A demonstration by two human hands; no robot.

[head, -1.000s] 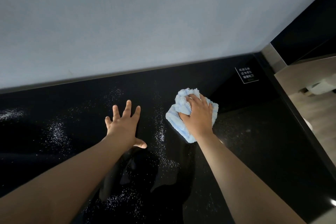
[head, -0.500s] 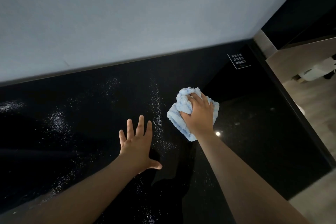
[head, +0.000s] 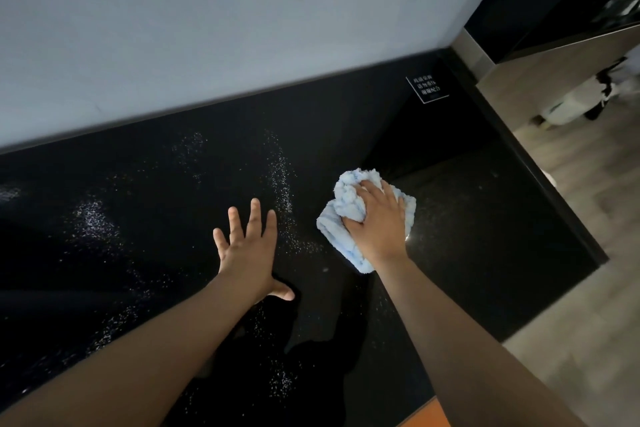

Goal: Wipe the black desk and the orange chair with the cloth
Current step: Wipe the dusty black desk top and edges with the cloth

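Far L, the black desk (head: 41, 270) carries patches of white specks (head: 93, 222), so that side looks unwiped. L hand (head: 247, 250) is palm-down w/ fingers straight and spread, gripping nothing. It sits on or just over the top (contact unclear), prob. as a brace while leaning in. Just R of it runs a denser streak (head: 282, 191) of specks, right in the wipe's path. Next, the blue cloth (head: 346, 204) lies bunched on the desk, R hand (head: 379, 225) on top w/ fingers curled into the folds, clenching it and pressing down; wadded for scrubbing pressure, I'd say. R of the cloth the surface looks cleaner. A small sign (head: 427, 88) sits at the back corner. An orange sliver at the bottom edge is likely the orange chair (head: 427, 414), not yet wiped.
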